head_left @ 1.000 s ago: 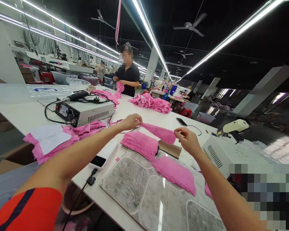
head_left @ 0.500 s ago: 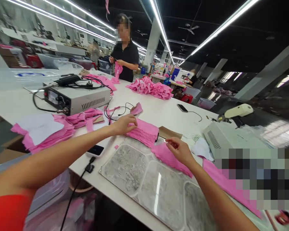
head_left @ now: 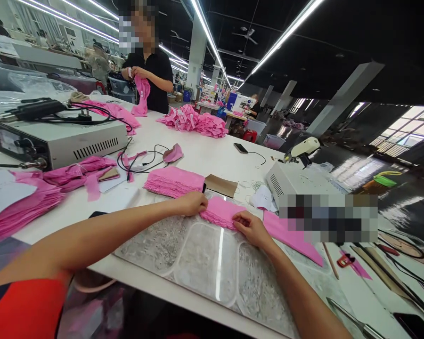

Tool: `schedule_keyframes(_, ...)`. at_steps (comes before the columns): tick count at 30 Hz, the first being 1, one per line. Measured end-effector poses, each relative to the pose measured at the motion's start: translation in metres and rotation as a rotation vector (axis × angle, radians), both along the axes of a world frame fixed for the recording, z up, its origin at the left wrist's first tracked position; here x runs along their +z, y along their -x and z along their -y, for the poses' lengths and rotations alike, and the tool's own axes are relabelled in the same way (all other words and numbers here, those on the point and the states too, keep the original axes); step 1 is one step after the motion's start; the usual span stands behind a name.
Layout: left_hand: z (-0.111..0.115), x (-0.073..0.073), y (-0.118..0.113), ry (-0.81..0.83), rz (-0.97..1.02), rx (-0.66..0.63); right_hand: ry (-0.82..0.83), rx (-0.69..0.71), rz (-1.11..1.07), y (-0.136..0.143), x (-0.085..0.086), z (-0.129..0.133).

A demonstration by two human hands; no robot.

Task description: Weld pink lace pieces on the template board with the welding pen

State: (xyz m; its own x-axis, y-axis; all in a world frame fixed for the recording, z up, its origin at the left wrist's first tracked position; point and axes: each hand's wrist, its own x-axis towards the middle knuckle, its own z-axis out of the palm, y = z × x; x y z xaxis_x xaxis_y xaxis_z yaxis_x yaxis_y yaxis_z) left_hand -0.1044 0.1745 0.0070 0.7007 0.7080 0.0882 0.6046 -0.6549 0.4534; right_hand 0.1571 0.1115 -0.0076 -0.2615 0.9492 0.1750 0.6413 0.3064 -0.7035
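While both hands work over the glossy grey board (head_left: 207,268), the low pink stack (head_left: 221,210) lies on its far part, between the two hands. Left hand (head_left: 193,203) is at the stack's left end, fingers curled in close; can't tell if any fabric is pinched. Right hand (head_left: 250,228) has fingertips at the stack's right end, thumb and fingers bent with a narrow gap; can't tell whether they grip a layer or only touch it. Thicker pink stack (head_left: 175,181) sits at the board's far left corner, brown card (head_left: 221,185) at its far edge, long pink piece (head_left: 293,235) over its right side. Left of the board: a boxy unit (head_left: 67,141) with a black-handled tool (head_left: 38,109) on top, plus layered pink pieces (head_left: 28,209) partly under white paper (head_left: 5,188). Right of the board: red-handled snips (head_left: 345,260). Beyond the board: phone (head_left: 240,148), loose pink heap (head_left: 194,121), and a co-worker in black (head_left: 155,75) holding pink fabric (head_left: 141,94)
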Motion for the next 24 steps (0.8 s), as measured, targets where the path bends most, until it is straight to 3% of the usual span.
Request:
schedule_keyframes(8,-0.001,0.016,0.001,-0.011,-0.003,0.054,-0.113,-0.044,0.062,0.006,0.004,0.005)
schedule_keyframes(16,0.021,0.037,0.002,-0.147,0.068,0.002,-0.339,-0.155,0.287,0.017,0.007,0.011)
schedule_keyframes(20,0.05,0.041,0.024,-0.114,0.056,-0.108,-0.381,-0.068,0.344,0.009,0.004,0.036)
schedule_keyframes(24,0.083,0.044,0.048,-0.086,-0.026,-0.187,-0.499,0.167,0.406,0.02,-0.003,0.073)
